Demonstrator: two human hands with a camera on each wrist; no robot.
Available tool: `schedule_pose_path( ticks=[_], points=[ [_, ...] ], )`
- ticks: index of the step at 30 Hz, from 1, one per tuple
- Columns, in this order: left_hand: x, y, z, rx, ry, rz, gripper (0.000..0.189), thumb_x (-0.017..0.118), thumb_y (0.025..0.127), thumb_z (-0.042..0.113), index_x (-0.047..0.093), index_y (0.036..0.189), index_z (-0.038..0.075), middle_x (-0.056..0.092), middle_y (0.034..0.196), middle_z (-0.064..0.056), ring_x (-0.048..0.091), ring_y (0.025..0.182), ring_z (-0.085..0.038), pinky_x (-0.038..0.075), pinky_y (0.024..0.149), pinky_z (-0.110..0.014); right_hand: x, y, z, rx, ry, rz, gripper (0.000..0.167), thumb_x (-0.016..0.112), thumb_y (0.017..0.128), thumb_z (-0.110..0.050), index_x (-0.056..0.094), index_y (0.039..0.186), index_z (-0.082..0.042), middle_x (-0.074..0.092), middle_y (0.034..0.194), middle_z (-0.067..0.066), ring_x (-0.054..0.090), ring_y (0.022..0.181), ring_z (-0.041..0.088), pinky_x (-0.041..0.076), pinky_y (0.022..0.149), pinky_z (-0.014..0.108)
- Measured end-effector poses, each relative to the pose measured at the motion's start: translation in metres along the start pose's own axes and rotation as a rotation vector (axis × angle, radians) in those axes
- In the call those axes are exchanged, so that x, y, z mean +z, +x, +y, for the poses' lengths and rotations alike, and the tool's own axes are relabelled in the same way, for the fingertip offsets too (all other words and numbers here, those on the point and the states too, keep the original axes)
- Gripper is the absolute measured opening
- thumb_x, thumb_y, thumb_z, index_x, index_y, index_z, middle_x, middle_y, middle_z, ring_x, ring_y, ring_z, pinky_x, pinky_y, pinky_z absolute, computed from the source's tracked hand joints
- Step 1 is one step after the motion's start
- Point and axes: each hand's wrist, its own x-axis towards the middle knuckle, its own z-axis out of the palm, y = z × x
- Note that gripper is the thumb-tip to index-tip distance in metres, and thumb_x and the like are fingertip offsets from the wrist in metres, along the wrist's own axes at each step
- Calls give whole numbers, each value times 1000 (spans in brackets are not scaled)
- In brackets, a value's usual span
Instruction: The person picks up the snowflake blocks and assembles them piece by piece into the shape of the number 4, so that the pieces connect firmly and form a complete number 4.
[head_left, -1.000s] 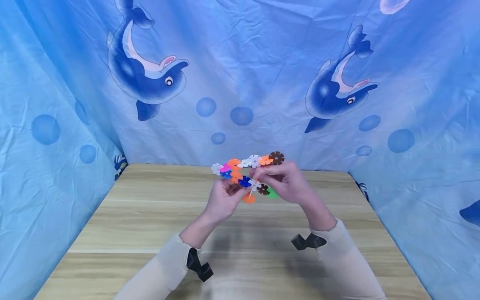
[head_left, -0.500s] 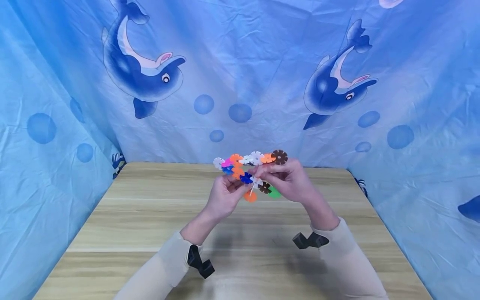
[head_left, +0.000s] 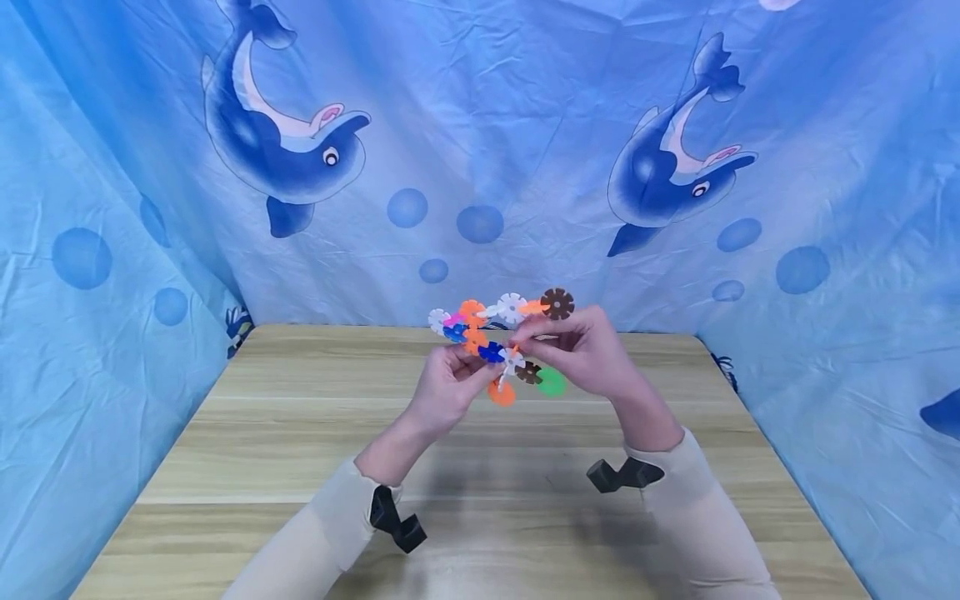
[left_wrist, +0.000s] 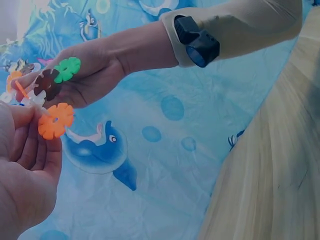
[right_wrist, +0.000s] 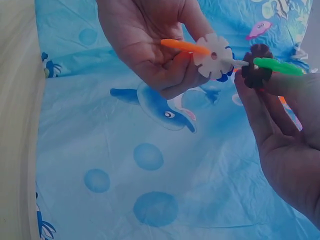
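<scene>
Joined notched snowflake discs form a bent chain held up over the table in the head view. My left hand [head_left: 442, 392] pinches it from the left, near the dark blue disc [head_left: 491, 352] and a white disc [head_left: 512, 361]. My right hand [head_left: 581, 350] has thumb and forefinger together just above that white disc, pinching an orange disc seen edge-on [left_wrist: 21, 90]. A brown disc [head_left: 528, 372] and a green disc [head_left: 552, 382] branch right; another orange disc [head_left: 502, 393] hangs below. The upper row ends in a brown disc [head_left: 557, 304] behind my right hand.
Beneath both hands spreads a wood-grain table [head_left: 300, 467]. A blue curtain [head_left: 480, 150] printed with dolphins and bubbles rises behind it and along both sides. Each wrist carries a black camera mount [head_left: 397, 521] over a pale sleeve.
My right hand shifts slightly right and up, and an orange edge shows more clearly under its fingertips. The upper row tilts a little. My left hand keeps its pinch.
</scene>
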Motion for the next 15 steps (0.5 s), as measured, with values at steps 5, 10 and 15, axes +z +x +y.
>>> schedule_pose_path(
  ticks=[5, 10, 15],
  points=[
    [1, 1, 2, 28, 31, 7, 20, 67, 99, -5, 67, 113, -19, 79, 94, 15, 75, 89, -5, 63, 80, -19, -3, 1, 0, -35, -39, -14, 10, 73, 93, 12, 80, 99, 6, 82, 99, 16, 63, 63, 8, 50, 53, 21],
    [-1, -3, -1, 34, 21, 11, 21, 68, 98, -8, 65, 114, -21, 79, 96, 16, 76, 91, -4, 63, 83, -19, 1, -1, 5, -87, -13, -37, 14, 72, 95, 10, 81, 103, 3, 82, 100, 15, 56, 61, -2, 44, 51, 17],
    [1, -4, 2, 61, -16, 43, 28, 69, 97, -8, 62, 122, -20, 79, 103, 15, 77, 99, -5, 65, 88, -23, 5, -2, 16, -99, 176, 12, 31, 69, 99, 5, 82, 119, -14, 82, 116, -2, 78, 94, 5, 61, 70, 15]
  ],
)
